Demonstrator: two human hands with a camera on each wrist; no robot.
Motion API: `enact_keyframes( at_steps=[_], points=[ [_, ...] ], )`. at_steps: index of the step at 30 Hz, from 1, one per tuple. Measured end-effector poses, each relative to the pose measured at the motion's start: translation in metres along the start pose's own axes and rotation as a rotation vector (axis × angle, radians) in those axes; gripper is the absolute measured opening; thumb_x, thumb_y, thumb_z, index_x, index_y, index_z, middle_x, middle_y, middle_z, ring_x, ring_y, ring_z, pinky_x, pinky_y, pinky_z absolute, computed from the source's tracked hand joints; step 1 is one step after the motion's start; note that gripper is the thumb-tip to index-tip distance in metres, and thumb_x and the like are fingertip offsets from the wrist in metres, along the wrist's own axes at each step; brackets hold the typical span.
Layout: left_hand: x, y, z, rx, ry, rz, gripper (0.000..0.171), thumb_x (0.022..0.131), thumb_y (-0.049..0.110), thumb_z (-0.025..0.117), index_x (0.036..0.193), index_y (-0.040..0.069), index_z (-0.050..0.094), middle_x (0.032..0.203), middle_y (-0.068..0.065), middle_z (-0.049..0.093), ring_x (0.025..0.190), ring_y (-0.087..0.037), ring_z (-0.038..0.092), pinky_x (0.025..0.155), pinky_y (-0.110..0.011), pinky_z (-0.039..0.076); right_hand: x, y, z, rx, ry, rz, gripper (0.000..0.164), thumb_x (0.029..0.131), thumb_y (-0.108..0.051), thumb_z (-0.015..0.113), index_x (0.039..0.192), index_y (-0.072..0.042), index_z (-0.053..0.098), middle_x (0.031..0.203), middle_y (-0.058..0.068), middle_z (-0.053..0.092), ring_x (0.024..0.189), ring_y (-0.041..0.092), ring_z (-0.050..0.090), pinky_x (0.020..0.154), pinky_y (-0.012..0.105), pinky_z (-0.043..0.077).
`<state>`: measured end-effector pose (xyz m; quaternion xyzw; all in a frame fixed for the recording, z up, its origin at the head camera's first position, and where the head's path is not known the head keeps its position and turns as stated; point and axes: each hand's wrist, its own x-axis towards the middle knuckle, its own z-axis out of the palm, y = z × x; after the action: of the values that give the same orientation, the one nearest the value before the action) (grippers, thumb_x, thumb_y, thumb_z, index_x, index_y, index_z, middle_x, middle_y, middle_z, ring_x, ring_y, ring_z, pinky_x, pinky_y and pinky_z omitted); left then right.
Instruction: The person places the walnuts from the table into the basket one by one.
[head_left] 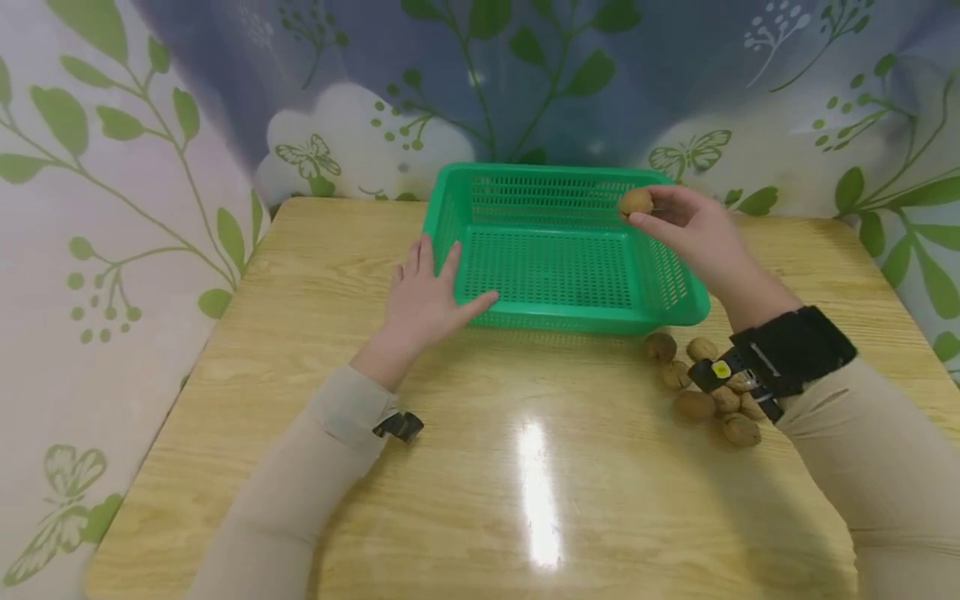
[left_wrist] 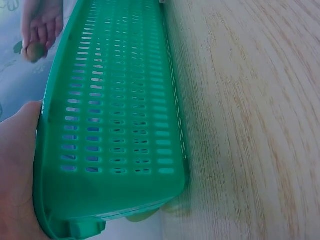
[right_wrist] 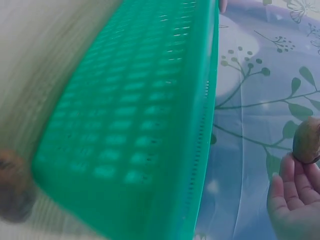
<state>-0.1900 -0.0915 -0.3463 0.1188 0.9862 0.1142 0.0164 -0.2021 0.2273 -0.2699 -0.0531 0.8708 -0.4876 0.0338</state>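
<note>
My right hand point(head_left: 701, 237) pinches a walnut point(head_left: 636, 202) over the green basket point(head_left: 577, 318), near the far edge of the bench point(head_left: 450, 500). My left hand point(head_left: 423, 298), fingers spread, touches the basket's near left corner.

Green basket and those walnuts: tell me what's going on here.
A person's right hand pinches one walnut up by the far right corner of a green plastic basket. The left hand is spread at the basket's near left corner. More walnuts lie on the wood-grain table by its near right corner.
</note>
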Motion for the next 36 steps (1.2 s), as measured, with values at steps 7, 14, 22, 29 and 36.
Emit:
enact_keyframes(
  at_steps=[7, 14, 22, 29, 36],
  points=[
    [0.000, -0.001, 0.002, -0.004, 0.018, 0.008, 0.101, 0.078, 0.082, 0.026, 0.151, 0.015, 0.012, 0.152, -0.025, -0.003, 0.140, -0.036, -0.003, 0.107, -0.058, 0.013, 0.028, -0.014, 0.012, 0.000, -0.072, 0.013, 0.071, 0.087, -0.044, 0.060, 0.144, -0.010, 0.035, 0.141, 0.011, 0.041, 0.129, 0.024, 0.038, 0.103, 0.042, 0.032],
    [0.000, -0.002, 0.003, 0.006, 0.012, 0.013, 0.100, 0.079, 0.082, 0.027, 0.151, 0.014, 0.012, 0.152, -0.026, -0.003, 0.140, -0.036, -0.004, 0.106, -0.058, 0.013, 0.055, -0.023, 0.020, -0.008, -0.114, 0.015, 0.066, 0.088, -0.045, 0.059, 0.142, -0.012, 0.039, 0.140, 0.008, 0.043, 0.128, 0.021, 0.039, 0.102, 0.040, 0.032],
    [0.002, 0.001, 0.003, 0.017, -0.008, 0.007, 0.101, 0.078, 0.083, 0.024, 0.151, 0.015, 0.009, 0.152, -0.025, -0.004, 0.140, -0.036, -0.005, 0.107, -0.057, 0.013, 0.097, -0.028, 0.026, 0.058, -0.132, 0.027, 0.059, 0.087, -0.043, 0.062, 0.137, -0.014, 0.047, 0.135, 0.005, 0.048, 0.119, 0.018, 0.044, 0.093, 0.036, 0.036],
    [0.002, 0.003, 0.002, -0.007, -0.015, 0.010, 0.101, 0.078, 0.082, 0.025, 0.151, 0.015, 0.010, 0.152, -0.025, -0.006, 0.140, -0.035, -0.006, 0.107, -0.057, 0.011, 0.124, -0.020, 0.043, 0.018, -0.163, 0.013, 0.062, 0.088, -0.039, 0.062, 0.141, -0.012, 0.042, 0.138, 0.009, 0.046, 0.122, 0.020, 0.044, 0.093, 0.036, 0.039],
    [0.000, 0.002, 0.000, 0.006, -0.019, -0.003, 0.100, 0.079, 0.082, 0.025, 0.151, 0.016, 0.010, 0.152, -0.025, -0.006, 0.140, -0.035, -0.006, 0.107, -0.058, 0.012, 0.138, -0.010, 0.065, -0.029, -0.227, 0.018, 0.063, 0.090, -0.033, 0.062, 0.143, -0.008, 0.038, 0.141, 0.012, 0.043, 0.128, 0.023, 0.039, 0.100, 0.041, 0.036]
  ],
)
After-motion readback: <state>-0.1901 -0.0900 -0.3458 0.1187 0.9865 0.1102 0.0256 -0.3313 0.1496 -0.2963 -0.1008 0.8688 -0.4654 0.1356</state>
